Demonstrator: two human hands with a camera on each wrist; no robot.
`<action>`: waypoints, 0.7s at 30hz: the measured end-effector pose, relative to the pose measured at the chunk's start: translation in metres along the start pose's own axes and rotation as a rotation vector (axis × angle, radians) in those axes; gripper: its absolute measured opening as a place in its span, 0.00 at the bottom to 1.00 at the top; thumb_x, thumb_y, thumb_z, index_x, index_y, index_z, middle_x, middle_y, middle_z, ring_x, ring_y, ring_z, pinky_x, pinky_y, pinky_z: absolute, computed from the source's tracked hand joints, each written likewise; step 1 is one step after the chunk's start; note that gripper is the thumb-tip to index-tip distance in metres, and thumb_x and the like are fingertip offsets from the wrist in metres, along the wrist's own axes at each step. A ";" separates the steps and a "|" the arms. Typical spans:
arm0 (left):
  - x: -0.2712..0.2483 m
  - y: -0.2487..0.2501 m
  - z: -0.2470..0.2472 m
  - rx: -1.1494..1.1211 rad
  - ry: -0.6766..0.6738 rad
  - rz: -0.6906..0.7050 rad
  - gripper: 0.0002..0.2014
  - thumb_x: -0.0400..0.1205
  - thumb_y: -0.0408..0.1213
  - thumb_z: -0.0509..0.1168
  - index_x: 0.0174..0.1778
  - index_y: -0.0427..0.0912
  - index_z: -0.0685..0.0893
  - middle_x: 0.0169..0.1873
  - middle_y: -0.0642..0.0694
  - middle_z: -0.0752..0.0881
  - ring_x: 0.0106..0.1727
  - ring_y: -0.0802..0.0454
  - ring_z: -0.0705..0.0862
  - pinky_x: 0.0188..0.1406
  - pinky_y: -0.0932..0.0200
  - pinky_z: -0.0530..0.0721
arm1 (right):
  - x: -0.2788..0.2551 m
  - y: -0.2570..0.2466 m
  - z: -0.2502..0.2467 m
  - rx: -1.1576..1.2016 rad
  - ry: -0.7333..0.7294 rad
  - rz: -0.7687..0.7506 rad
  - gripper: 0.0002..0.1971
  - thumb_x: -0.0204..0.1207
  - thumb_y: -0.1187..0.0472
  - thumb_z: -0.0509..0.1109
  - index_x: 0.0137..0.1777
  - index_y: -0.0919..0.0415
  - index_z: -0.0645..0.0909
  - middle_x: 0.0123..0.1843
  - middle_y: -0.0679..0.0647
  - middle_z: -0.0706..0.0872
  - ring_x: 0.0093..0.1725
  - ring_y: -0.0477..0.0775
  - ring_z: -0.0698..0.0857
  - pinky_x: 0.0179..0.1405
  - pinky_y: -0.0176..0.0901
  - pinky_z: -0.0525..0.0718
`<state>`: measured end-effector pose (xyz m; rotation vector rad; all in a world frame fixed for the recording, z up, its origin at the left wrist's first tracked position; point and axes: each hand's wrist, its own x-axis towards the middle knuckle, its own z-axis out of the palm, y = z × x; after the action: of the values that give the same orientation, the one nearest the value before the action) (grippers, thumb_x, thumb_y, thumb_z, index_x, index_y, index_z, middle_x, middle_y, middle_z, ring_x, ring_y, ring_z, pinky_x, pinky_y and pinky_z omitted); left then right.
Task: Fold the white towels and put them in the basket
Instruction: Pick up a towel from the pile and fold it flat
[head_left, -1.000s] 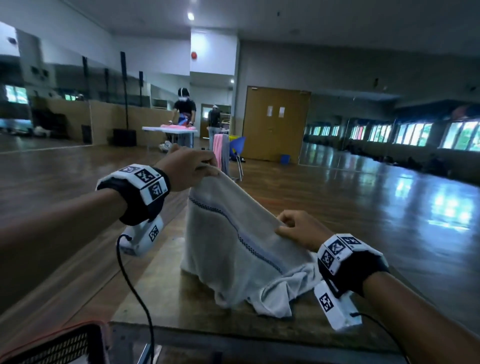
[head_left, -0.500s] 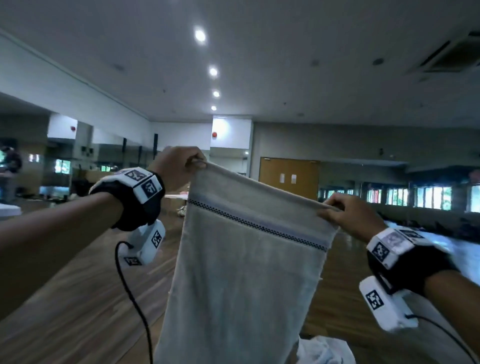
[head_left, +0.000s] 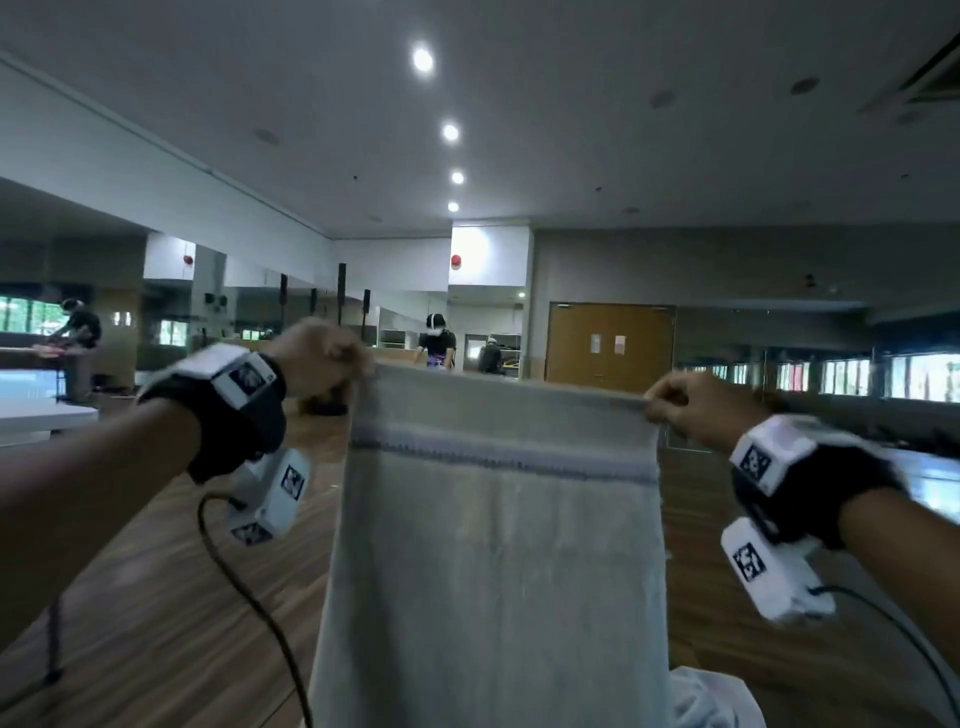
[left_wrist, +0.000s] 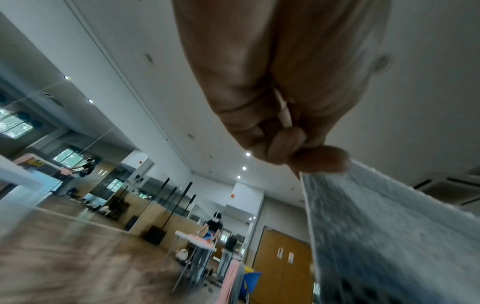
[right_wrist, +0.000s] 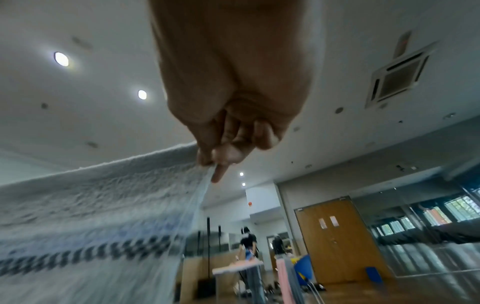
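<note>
A white towel (head_left: 498, 561) with a dark stitched stripe near its top hangs flat in the air in front of me. My left hand (head_left: 332, 358) pinches its top left corner; the left wrist view shows the same hand (left_wrist: 306, 158) with the towel (left_wrist: 389, 236) trailing down from it. At the top right corner my right hand (head_left: 670, 402) pinches the edge, as the right wrist view confirms for the hand (right_wrist: 221, 158) and towel (right_wrist: 103, 216). Another crumpled white towel (head_left: 711, 701) shows at the bottom right. The basket is out of view.
Wooden floor (head_left: 156, 597) stretches around in a large hall. A white table (head_left: 41, 415) stands at the left. People work at tables in the distance, one person (head_left: 439, 343) straight ahead. Cables hang from both wrist cameras.
Both hands lifted the towel off the table and spread it out in the air. Its top edge is now level and taut; my head tilted upward.
</note>
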<state>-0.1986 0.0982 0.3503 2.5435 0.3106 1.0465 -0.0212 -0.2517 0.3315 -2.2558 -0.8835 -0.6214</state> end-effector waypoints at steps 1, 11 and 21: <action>-0.007 -0.008 0.013 0.032 -0.078 -0.034 0.07 0.79 0.27 0.66 0.50 0.31 0.86 0.46 0.30 0.87 0.21 0.72 0.80 0.24 0.76 0.79 | -0.007 0.007 0.013 -0.041 -0.105 0.041 0.06 0.76 0.65 0.70 0.50 0.67 0.84 0.41 0.59 0.87 0.31 0.49 0.80 0.31 0.39 0.79; 0.025 0.019 0.020 -0.278 0.449 0.097 0.10 0.79 0.35 0.68 0.52 0.32 0.86 0.41 0.40 0.90 0.45 0.47 0.89 0.47 0.55 0.87 | 0.037 -0.022 -0.021 0.071 0.329 -0.005 0.05 0.78 0.68 0.65 0.50 0.67 0.82 0.49 0.66 0.87 0.46 0.63 0.86 0.49 0.56 0.85; 0.017 -0.001 0.009 -0.270 0.436 0.141 0.12 0.80 0.41 0.67 0.53 0.39 0.86 0.46 0.47 0.87 0.47 0.53 0.83 0.48 0.57 0.83 | 0.030 -0.020 -0.030 0.078 0.098 -0.021 0.01 0.76 0.66 0.70 0.44 0.61 0.81 0.36 0.56 0.86 0.27 0.46 0.85 0.26 0.35 0.80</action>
<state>-0.1801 0.1023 0.3546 2.1073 0.0921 1.5808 -0.0213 -0.2481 0.3781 -2.1307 -0.8686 -0.6887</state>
